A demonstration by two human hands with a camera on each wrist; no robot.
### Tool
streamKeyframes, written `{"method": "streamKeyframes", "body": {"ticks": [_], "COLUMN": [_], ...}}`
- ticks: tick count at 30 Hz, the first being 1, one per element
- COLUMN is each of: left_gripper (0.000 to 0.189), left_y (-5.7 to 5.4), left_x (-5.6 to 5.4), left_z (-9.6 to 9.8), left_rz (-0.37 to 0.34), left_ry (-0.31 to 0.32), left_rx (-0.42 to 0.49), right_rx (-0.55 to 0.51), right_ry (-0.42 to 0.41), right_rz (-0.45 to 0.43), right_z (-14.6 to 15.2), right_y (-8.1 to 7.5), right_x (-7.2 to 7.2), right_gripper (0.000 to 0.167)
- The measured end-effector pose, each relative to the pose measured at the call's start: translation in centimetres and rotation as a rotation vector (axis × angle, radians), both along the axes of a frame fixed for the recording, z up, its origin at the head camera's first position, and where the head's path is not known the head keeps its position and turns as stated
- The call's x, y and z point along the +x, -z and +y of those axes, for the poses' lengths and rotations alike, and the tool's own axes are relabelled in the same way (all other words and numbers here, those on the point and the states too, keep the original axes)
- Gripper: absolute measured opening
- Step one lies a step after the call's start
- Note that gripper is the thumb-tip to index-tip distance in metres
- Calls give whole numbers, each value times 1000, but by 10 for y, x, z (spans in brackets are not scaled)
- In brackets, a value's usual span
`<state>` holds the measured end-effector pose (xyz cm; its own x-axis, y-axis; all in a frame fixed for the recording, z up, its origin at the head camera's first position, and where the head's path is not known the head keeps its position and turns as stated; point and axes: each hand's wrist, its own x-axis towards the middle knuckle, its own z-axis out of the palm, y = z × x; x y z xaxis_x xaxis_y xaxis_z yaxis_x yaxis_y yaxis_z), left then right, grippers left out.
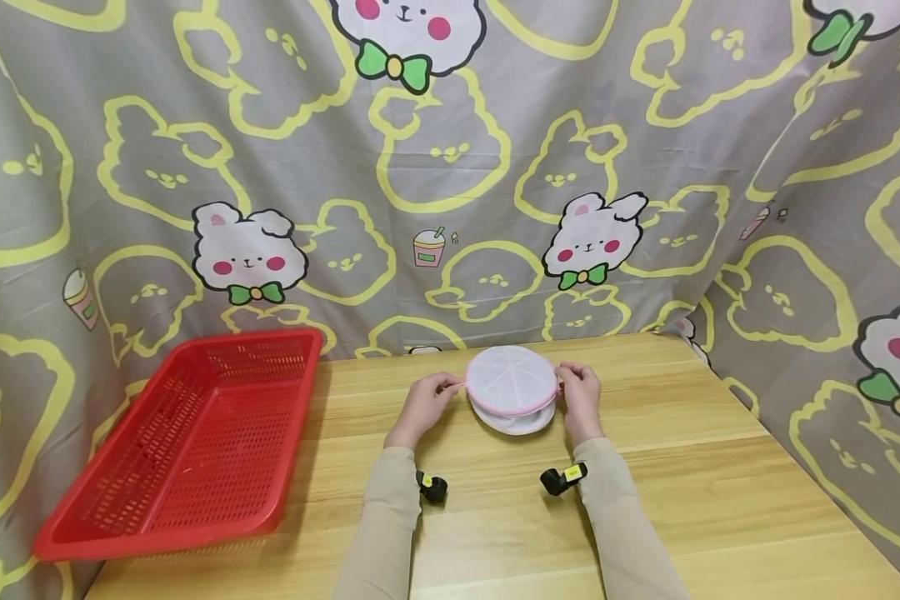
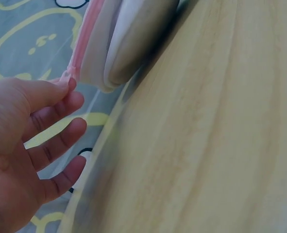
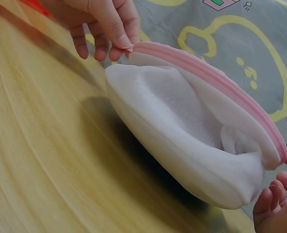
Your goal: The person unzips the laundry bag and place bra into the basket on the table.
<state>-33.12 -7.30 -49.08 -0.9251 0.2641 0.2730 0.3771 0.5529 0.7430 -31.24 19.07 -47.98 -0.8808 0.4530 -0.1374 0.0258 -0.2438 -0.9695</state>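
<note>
A round white mesh laundry bag (image 1: 512, 379) with a pink zipper band (image 3: 216, 87) is held over the wooden table, its flat top facing up in the head view. My left hand (image 1: 426, 407) pinches a pink tab at the bag's left edge between thumb and forefinger; its other fingers are spread loosely in the left wrist view. On the opposite side, my right hand (image 1: 582, 398) pinches the pink edge. The bag's soft lower part (image 3: 182, 141) sags and creases beneath the zipper band, casting a shadow on the wood in the right wrist view.
A red perforated plastic basket (image 1: 281, 467) stands on the left of the wooden table (image 1: 720, 500). Behind the table hangs a grey curtain (image 1: 480, 292) with cartoon prints, which also runs along both sides. A small black camera sits on each wrist.
</note>
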Motion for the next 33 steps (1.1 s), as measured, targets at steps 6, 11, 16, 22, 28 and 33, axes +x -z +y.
{"method": "streamKeyframes", "body": {"ticks": [6, 11, 16, 22, 28, 33], "left_gripper": [14, 14, 14, 15, 15, 15], "left_y": [0, 0, -1, -1, -3, -4], "left_x": [-1, -4, -6, -10, -17, -22], "left_z": [0, 2, 5, 10, 14, 15], "left_rz": [-7, -13, -23, -40, -54, -64], "left_ry": [-18, -35, -63, -101, -119, -113], "left_rx": [-13, -33, -42, -50, -52, -47], "right_rx": [22, 35, 67, 103, 138, 149], "right_ry": [-5, -11, -33, -96, -120, -147], "right_rz": [-55, -58, -22, -17, -29, -33], "right_z": [4, 6, 7, 6, 7, 7], "right_y": [-2, -2, -2, 0, 2, 1], "right_x": [-5, -6, -6, -8, -8, -9], "right_gripper": [36, 33, 36, 42, 45, 47]}}
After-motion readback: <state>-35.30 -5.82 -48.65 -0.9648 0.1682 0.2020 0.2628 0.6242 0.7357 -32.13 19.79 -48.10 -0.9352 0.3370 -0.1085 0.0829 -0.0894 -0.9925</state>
